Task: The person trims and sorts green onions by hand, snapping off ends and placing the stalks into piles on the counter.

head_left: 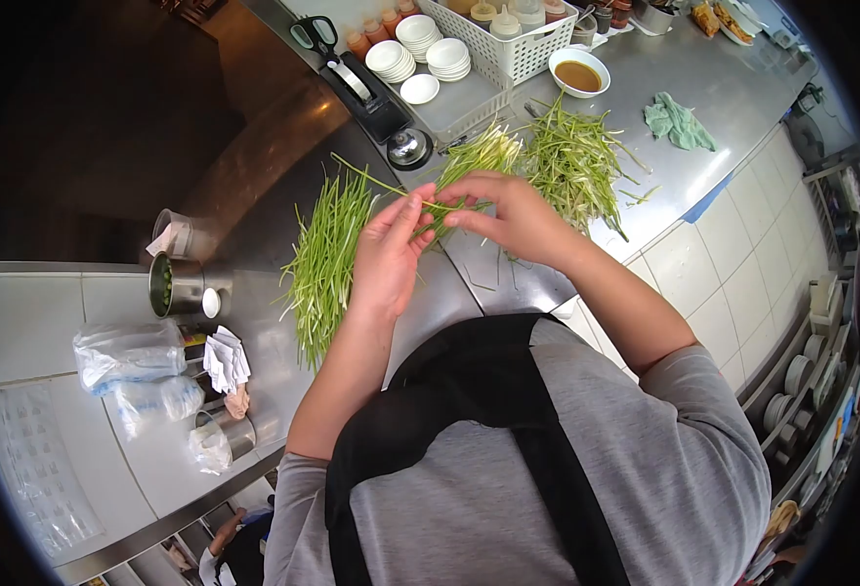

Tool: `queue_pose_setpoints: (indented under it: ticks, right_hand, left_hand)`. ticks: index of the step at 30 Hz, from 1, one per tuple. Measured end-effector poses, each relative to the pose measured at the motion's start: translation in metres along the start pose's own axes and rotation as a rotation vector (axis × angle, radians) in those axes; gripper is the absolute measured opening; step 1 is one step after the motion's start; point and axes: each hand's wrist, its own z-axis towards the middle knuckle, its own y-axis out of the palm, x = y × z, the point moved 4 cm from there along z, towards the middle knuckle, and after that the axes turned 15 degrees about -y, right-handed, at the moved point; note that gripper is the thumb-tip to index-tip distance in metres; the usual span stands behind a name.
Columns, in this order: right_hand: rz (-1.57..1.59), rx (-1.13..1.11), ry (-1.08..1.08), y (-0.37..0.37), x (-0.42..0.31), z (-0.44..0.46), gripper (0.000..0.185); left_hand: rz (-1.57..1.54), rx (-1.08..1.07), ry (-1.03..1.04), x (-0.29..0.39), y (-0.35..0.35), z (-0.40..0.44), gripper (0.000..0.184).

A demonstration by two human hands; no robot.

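Both hands meet above the steel counter around a thin green stalk (366,176), whose tip sticks out to the upper left. My left hand (389,244) pinches it between thumb and fingers. Close beside it on the right, my right hand (498,210) has thumb and fingers closed on the same stalk. Left of my left hand lies a long bundle of green stalks (324,259). Behind my hands is a smaller pile with pale ends (488,151), partly hidden by them. A looser, larger pile of greens (576,166) spreads to the right.
A tape dispenser (366,98), scissors (314,35), a metal bell (409,147) and stacked white dishes (391,61) stand behind. Farther right are a bowl of brown sauce (579,74), a bottle basket (518,54) and a green cloth (679,122). Metal containers (188,285) and plastic bags (132,352) are left.
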Motion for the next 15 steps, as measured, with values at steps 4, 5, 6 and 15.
queue_pose_setpoints:
  ticks: [4,5,6,15]
  right_hand:
    - [0.19,0.07,0.225,0.012,0.013,0.0,0.019]
    - [0.344,0.156,0.262,0.015,0.02,-0.002,0.018]
    - [0.498,0.241,0.299,0.018,0.025,-0.004,0.016]
    - [0.242,0.071,0.259,0.014,0.012,0.0,0.015]
  left_hand:
    - [0.019,0.027,-0.007,-0.001,-0.001,-0.002,0.028]
    - [0.016,0.032,-0.011,-0.002,-0.003,-0.003,0.028]
    - [0.013,0.036,-0.014,-0.003,-0.003,-0.004,0.028]
    - [0.026,0.008,-0.007,-0.001,0.0,-0.001,0.031]
